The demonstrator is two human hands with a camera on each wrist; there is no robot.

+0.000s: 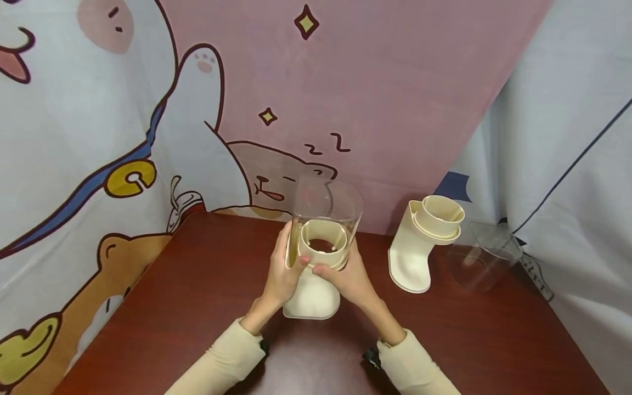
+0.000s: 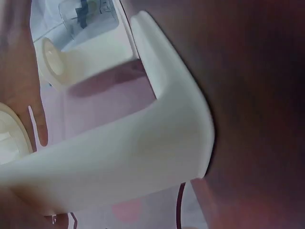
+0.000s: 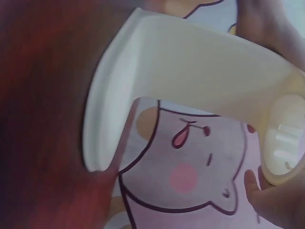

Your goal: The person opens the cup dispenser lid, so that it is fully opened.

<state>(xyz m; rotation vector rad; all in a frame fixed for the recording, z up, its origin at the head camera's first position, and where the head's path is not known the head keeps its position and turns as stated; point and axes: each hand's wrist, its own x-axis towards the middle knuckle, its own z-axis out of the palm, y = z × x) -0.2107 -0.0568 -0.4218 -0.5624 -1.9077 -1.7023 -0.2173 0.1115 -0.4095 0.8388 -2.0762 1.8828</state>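
Both hands hold a cream plastic stand (image 1: 312, 300) upright near the middle of the table. My left hand (image 1: 283, 271) grips its upper part from the left, thumb on the front of the round collar. From the right, my right hand (image 1: 353, 277) grips the same collar, its thumb close to the other thumb. A clear open container (image 1: 345, 206) stands over the collar, which shows through its wall; whether it is fully seated I cannot tell. In both wrist views the stand's flat foot (image 2: 157, 52) rests on or just above the table.
A second cream stand (image 1: 411, 263) of the same shape stands to the right. Beside it a second clear container (image 1: 486, 258) is on the dark red-brown table (image 1: 212, 274). A printed cartoon cloth (image 1: 385, 99) hangs behind the table and along its sides.
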